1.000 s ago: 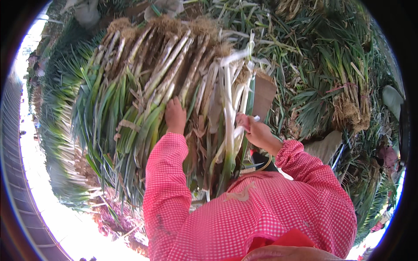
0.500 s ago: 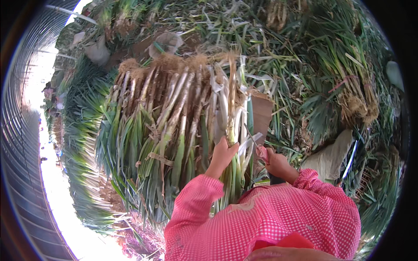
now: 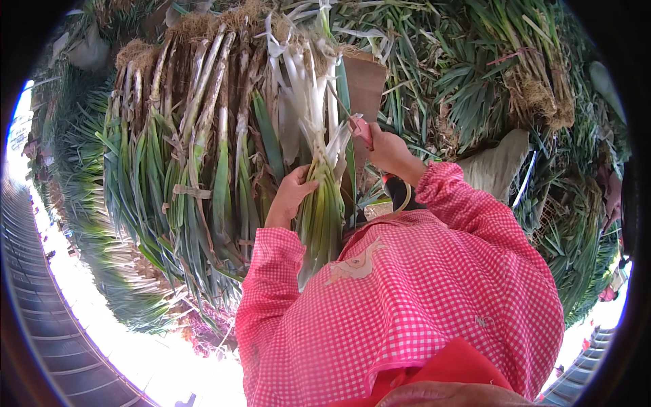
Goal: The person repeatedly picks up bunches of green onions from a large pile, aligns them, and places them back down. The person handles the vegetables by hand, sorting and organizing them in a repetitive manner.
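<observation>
My left hand is closed around a green onion at the base of its leaves, thumb across the front. Its pale stalk points away from me, and torn outer leaves splay to the right. In my right hand is a knife with a pink handle. The thin blade slants up and left, close against the white stalks; whether it touches them I cannot tell. Just left of my left hand lies a wide row of unpeeled green onions, brown-skinned, roots away from me and leaves toward me.
A brown cardboard piece lies beyond my right hand. Tied green onions with roots rest at the far right, near a pale sack. Loose leaves cover the ground behind. Another long pile of green onions runs along the left.
The brown-skinned green onion stalk that stood in my left hand now shows white and pale green. My knife hand has come nearer the stalk. The whole view has shifted, with the pile farther up and left.
</observation>
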Tool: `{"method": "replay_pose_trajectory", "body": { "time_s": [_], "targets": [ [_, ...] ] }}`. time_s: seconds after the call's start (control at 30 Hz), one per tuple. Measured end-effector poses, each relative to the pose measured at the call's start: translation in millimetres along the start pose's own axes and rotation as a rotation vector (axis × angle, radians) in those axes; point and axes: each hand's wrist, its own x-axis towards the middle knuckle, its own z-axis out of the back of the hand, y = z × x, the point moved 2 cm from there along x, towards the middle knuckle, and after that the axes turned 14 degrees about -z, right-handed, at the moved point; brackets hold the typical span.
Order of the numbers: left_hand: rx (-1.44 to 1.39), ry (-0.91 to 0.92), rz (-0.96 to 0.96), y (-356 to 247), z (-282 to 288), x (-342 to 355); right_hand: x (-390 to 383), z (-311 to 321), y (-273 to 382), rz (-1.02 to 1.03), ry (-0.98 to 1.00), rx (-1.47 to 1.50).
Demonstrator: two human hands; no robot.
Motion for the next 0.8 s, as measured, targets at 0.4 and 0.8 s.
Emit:
{"method": "replay_pose_trajectory", "body": {
  "time_s": [0.4, 0.8],
  "targets": [
    [0.038, -0.156, 0.093, 30, -10, -2, -35, -32, -24, -0.057, -0.034, -0.014],
    [0.007, -0.271, 0.033, 24, -5, -1, -50, -55, -28, 0.031, -0.172, -0.025]
  ]
}}
